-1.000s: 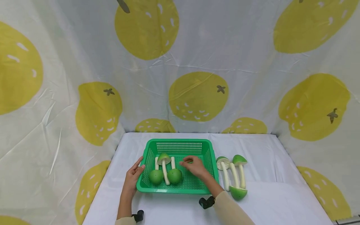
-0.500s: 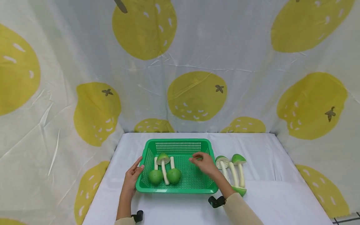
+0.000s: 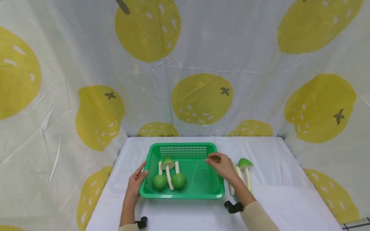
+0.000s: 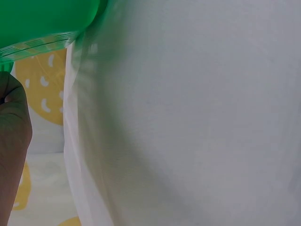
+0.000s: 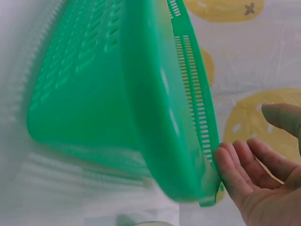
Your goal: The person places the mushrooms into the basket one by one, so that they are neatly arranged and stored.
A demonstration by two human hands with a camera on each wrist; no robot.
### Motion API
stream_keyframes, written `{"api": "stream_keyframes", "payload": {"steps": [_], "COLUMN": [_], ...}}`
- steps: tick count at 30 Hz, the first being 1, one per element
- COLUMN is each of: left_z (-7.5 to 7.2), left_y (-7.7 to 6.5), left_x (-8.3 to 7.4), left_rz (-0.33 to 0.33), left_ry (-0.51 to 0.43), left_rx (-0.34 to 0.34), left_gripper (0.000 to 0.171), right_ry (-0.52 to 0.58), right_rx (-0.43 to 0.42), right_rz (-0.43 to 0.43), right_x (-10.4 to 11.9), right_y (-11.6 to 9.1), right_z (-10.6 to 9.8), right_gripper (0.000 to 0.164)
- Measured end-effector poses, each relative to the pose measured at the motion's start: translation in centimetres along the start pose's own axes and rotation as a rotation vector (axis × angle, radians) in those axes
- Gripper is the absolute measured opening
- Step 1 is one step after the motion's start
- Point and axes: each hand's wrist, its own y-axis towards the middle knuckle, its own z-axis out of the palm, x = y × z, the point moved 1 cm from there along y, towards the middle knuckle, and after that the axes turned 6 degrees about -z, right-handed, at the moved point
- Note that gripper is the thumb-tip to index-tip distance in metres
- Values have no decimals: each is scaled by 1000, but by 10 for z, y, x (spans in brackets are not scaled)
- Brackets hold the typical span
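My left hand grips the left rim of a green plastic basket, thumb at the rim. Inside the basket's left half lie three mushrooms with green caps and white stems: a left one and a right one with caps toward me, and a middle one with its cap away. Over the basket's right rim hovers my right hand, holding nothing; the right wrist view shows its thumb apart from loosely bent fingers. Beyond it, more mushrooms lie right of the basket, partly hidden by the hand and forearm.
A white cloth covers the table. Around it hangs a pale curtain printed with yellow lemons, close behind the table's far edge and at both sides.
My right hand has moved rightward from inside the basket, near the mushrooms, to above its right rim, and now covers part of the mushrooms outside. The left hand and basket stay put.
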Motion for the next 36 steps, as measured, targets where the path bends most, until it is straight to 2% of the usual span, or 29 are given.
{"api": "stream_keyframes", "payload": {"steps": [13,20,36], "left_z": [-1,0,1], "left_y": [-1,0,1], "left_x": [2,2,0], "left_rz": [6,6,4], "left_ry": [1,9,2], "left_rx": [5,0,-1], "left_gripper": [54,53,52], "right_ry": [18,-1,-37], "right_rx": [-38,-54,-119], "right_rz": [12,60,79], "right_x": [-13,-24,-44], "right_y": [-10,-15,-35], "right_z": [-27,-41,-73], "right_gripper": [50,47,43]}}
